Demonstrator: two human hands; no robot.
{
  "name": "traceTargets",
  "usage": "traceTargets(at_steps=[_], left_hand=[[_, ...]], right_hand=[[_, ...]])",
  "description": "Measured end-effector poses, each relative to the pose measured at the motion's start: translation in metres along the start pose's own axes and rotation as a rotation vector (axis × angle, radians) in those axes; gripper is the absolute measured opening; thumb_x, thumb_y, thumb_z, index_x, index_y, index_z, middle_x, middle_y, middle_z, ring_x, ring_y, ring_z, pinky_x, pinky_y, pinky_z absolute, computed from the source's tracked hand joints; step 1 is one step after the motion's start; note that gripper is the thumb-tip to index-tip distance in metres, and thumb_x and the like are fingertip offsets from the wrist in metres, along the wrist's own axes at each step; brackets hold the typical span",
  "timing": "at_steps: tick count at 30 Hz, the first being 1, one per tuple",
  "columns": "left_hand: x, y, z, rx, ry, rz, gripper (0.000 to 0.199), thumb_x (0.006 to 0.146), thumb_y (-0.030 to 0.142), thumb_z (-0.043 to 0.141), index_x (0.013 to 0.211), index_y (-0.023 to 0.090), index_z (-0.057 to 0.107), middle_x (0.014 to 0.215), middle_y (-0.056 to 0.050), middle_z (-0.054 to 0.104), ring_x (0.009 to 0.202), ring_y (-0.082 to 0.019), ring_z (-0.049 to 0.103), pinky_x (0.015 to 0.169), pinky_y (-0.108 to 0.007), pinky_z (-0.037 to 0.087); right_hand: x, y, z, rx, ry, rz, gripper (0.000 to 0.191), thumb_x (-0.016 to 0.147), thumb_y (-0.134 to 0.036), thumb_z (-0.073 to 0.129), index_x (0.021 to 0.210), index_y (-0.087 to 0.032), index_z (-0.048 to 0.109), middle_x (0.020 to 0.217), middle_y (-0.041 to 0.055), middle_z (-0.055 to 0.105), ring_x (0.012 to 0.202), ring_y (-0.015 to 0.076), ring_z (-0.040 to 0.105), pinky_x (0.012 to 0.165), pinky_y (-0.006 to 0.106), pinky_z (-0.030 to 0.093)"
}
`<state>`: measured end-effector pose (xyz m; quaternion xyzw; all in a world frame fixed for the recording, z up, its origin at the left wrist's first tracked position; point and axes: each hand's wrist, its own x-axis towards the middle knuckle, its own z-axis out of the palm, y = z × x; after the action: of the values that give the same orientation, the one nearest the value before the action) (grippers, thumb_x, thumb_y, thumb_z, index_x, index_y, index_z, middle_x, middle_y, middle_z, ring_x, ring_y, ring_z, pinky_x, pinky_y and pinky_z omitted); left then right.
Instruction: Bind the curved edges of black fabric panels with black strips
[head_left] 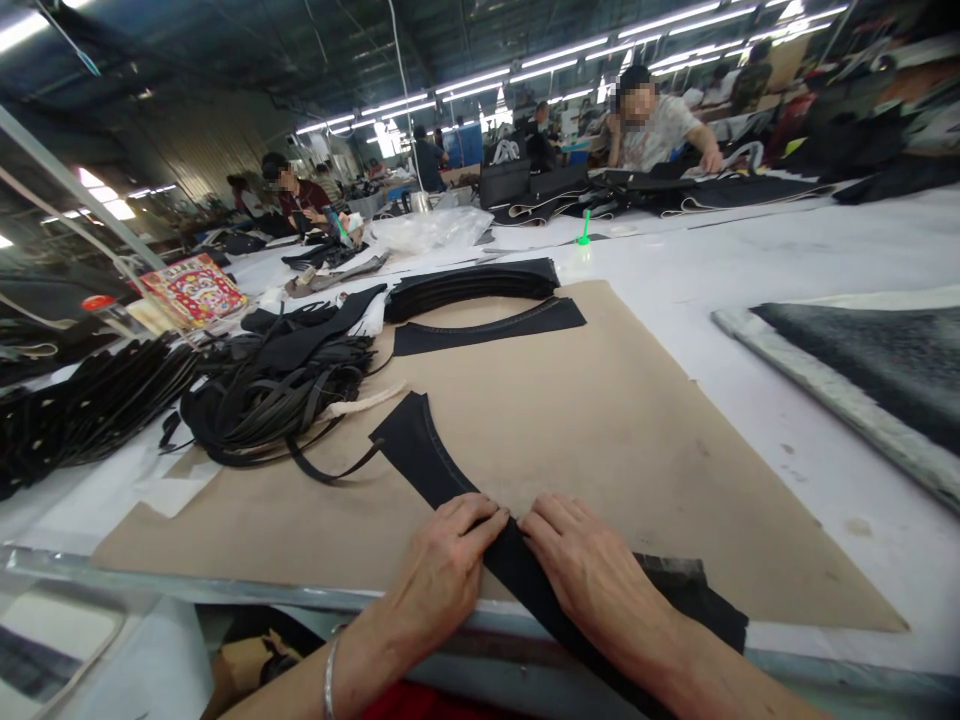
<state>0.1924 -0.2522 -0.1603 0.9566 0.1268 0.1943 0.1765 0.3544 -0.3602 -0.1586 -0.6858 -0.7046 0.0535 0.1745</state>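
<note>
- The left hand (442,570) lies palm down on a curved black fabric strip (427,455) at the near edge of the tabletop (750,260), fingers (480,515) stretched flat and close together, pressing on the cloth rather than closed around it.
- The right hand (592,575) lies flat on the same strip just beside the left, fingertips nearly meeting it; its fingers are also extended, pinning the cloth with nothing gripped.
- A metal bracelet (328,675) sits on the left wrist.
- The strip rests on a brown cardboard sheet (600,420) and runs from about 11 o'clock of the hands, where its wide end lies, down under both palms to 4 o'clock, where it hangs over the tabletop's edge.
- At 12 o'clock, farther up the sheet, lies a second curved black piece (487,328), and beyond it a stack of similar black pieces (472,285).
- At 10 o'clock a tangled heap of black straps (277,395) lies partly on the cardboard, with a white cloth scrap (364,400) touching it.
- Farther out at 9 o'clock another pile of black straps (82,410) sits well apart from the hands.
- A colourful printed box (193,288) stands behind the heaps at 10 o'clock.
- At 2 o'clock a dark fleecy panel (877,365) lies on a pale backing.
- A small green object (583,232) stands upright at 12 o'clock, far off.
- Other people (652,125) work at the far end of the tabletop.
</note>
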Motion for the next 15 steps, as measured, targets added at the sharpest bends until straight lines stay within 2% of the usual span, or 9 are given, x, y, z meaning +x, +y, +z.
traceTargets(at_steps=[3, 5, 7, 11, 13, 15], left_hand=[[-0.010, -0.004, -0.001, 0.087, -0.022, 0.090, 0.045, 0.089, 0.004, 0.038, 0.131, 0.012, 0.051, 0.128, -0.013, 0.058, 0.124, -0.023, 0.049, 0.104, -0.044, 0.046], [-0.013, -0.006, -0.004, 0.080, -0.041, 0.119, 0.044, 0.089, 0.005, 0.041, 0.131, 0.013, 0.051, 0.130, -0.012, 0.057, 0.125, -0.023, 0.049, 0.107, -0.045, 0.043], [-0.012, -0.008, -0.007, 0.005, 0.004, 0.069, 0.037, 0.090, 0.007, 0.044, 0.124, 0.016, 0.057, 0.122, -0.009, 0.062, 0.120, -0.021, 0.053, 0.106, -0.043, 0.043], [-0.001, -0.006, -0.009, -0.065, 0.215, -0.169, 0.028, 0.092, 0.010, 0.046, 0.113, 0.017, 0.062, 0.110, -0.008, 0.065, 0.105, -0.018, 0.060, 0.094, -0.036, 0.052], [0.002, -0.005, -0.007, -0.008, 0.204, -0.174, 0.032, 0.091, 0.009, 0.044, 0.116, 0.016, 0.062, 0.110, -0.010, 0.064, 0.103, -0.020, 0.059, 0.091, -0.038, 0.053], [0.001, -0.005, -0.004, 0.067, 0.132, -0.091, 0.035, 0.090, 0.007, 0.042, 0.118, 0.015, 0.062, 0.111, -0.010, 0.064, 0.105, -0.022, 0.058, 0.094, -0.042, 0.051]], right_hand=[[0.000, 0.000, 0.001, -0.003, 0.008, 0.002, 0.016, 0.086, -0.003, 0.053, 0.089, -0.017, 0.059, 0.090, 0.0047, 0.056, 0.084, 0.0219, 0.053, 0.079, 0.037, 0.044], [-0.001, 0.000, 0.002, -0.008, 0.012, 0.002, 0.016, 0.085, -0.002, 0.055, 0.088, -0.017, 0.059, 0.090, 0.0043, 0.056, 0.084, 0.0219, 0.052, 0.079, 0.037, 0.043], [-0.003, 0.000, 0.001, -0.016, 0.017, 0.000, 0.016, 0.084, -0.002, 0.056, 0.088, -0.018, 0.059, 0.089, 0.0039, 0.056, 0.083, 0.0219, 0.052, 0.078, 0.037, 0.042], [-0.004, 0.000, -0.001, -0.032, 0.030, -0.009, 0.017, 0.083, -0.002, 0.059, 0.086, -0.018, 0.059, 0.086, 0.0029, 0.056, 0.079, 0.0211, 0.051, 0.073, 0.035, 0.040], [-0.003, -0.001, -0.002, -0.043, 0.034, -0.016, 0.018, 0.082, -0.001, 0.059, 0.086, -0.019, 0.059, 0.087, 0.0027, 0.056, 0.078, 0.0207, 0.051, 0.073, 0.035, 0.039], [-0.003, 0.000, -0.002, -0.055, 0.040, -0.020, 0.018, 0.082, -0.001, 0.059, 0.087, -0.019, 0.059, 0.087, 0.0027, 0.056, 0.079, 0.0207, 0.051, 0.073, 0.035, 0.038]])
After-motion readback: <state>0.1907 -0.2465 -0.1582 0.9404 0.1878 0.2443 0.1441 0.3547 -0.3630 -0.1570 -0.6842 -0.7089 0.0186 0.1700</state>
